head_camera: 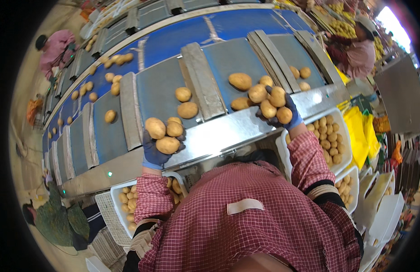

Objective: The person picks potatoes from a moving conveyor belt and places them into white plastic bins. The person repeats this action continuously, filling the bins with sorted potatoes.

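My left hand point(159, 146), in a dark blue glove, holds several potatoes point(167, 145) above the metal ledge point(210, 139) at the near edge of the sorting line. In my right hand point(279, 112), gloved the same way, is a cluster of several potatoes point(268, 108) at the end of another chute. Two loose potatoes point(187, 110) lie on the grey belt chute point(162, 91) just beyond my left hand. A large potato point(240, 81) and others rest on the chute point(227, 64) beside my right hand.
White crates of potatoes stand below the ledge, one by my right forearm point(346, 149) and one by my left point(116, 204). Metal dividers point(203, 81) separate the chutes. Potatoes lie on the blue conveyor point(176, 40). Co-workers are at the upper left point(58, 51), lower left point(57, 221) and upper right point(359, 54).
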Demonstrator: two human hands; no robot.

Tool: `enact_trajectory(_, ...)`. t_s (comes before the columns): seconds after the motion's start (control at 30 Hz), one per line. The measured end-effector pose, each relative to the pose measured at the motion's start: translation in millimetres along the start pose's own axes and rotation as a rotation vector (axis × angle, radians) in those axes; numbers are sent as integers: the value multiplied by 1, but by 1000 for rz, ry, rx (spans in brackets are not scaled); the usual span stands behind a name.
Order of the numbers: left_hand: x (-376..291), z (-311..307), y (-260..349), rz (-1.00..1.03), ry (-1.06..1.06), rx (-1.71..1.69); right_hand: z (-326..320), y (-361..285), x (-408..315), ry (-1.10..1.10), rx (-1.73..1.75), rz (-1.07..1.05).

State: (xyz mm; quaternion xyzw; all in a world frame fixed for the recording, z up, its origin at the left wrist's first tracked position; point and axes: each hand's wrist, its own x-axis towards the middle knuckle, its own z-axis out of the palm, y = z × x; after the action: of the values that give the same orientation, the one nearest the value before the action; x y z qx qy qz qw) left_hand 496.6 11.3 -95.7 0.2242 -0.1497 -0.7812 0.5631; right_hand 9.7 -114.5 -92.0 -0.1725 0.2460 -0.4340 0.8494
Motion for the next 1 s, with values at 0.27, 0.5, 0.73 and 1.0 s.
enact_trajectory(0.27,-2,-1,-5,7,-49,-6,22,6,0,84,-545,-158)
enact_trajectory(0.5,-23,-3,7,305,190,127,0,4,5,-96,-81,36)
enact_trajectory(0.73,-66,-40,129,647,784,796,13,6,2,-21,-66,3)
enact_trajectory(1.0,-56,-88,156,604,1201,1798,14,6,2,44,-84,7)
